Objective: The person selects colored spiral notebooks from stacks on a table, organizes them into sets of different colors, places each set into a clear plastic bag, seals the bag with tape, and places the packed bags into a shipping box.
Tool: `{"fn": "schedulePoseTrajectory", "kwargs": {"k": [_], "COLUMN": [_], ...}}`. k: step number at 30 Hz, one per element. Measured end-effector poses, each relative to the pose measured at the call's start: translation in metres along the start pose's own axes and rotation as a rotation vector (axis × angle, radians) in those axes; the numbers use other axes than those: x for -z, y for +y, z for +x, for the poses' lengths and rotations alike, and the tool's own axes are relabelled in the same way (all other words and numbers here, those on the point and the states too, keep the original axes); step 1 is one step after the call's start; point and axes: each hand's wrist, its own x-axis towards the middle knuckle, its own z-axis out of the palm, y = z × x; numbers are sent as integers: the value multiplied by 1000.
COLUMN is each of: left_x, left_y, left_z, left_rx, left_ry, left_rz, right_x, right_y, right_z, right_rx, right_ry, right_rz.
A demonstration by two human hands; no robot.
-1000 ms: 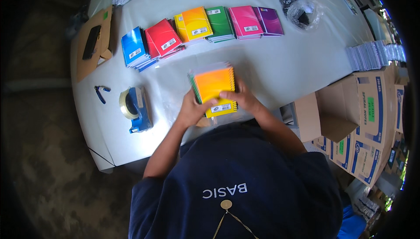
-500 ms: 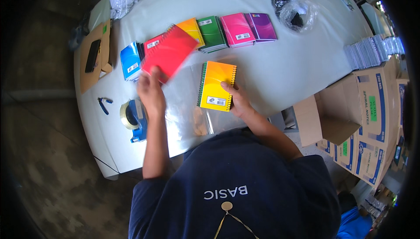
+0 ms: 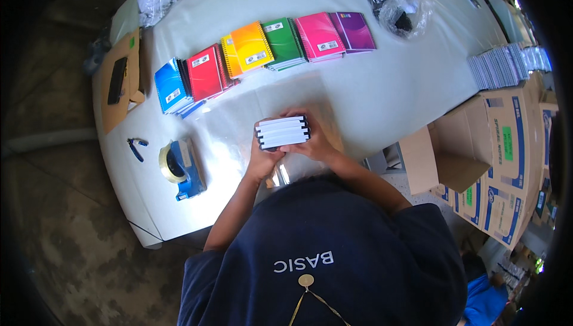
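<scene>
A small stack of spiral notebooks is upright between my hands, its white page edges turned up and dark binding at the sides. My left hand grips the stack from the left and below. Around its right side are the fingers of my right hand. The covers are hidden at this angle. Under my hands, clear plastic sheeting lies on the table. Beyond it runs a row of notebook piles: blue, red, yellow, green, pink and purple.
On the left are a blue tape dispenser, a small dark blue cutter-like tool and a phone on cardboard. An open carton stands at the right, near stacked notebooks. Crumpled plastic lies at the far side.
My left hand has come from the row, where it held a red notebook, to join my right hand. The stack, earlier yellow cover up in my right hand, is now turned edge up between both.
</scene>
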Motion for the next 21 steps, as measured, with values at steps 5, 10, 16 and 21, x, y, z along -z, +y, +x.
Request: {"fn": "schedulePoseTrajectory", "kwargs": {"k": [5,10,16,21], "left_x": [7,11,4,27], "left_y": [-23,30,81,43], "left_z": [1,9,90,161], "left_rx": [-43,14,-130,-604], "left_ry": [-68,-246,40,249], "left_rz": [59,299,709,1523], "right_x": [12,18,39,39], "right_y": [26,-32,-39,-9], "right_z": [-16,1,2,1], "right_rx": [-197,-182,-482,-615], "right_ry": [39,41,337,365], "right_rz": [-132,-181,523,607]}}
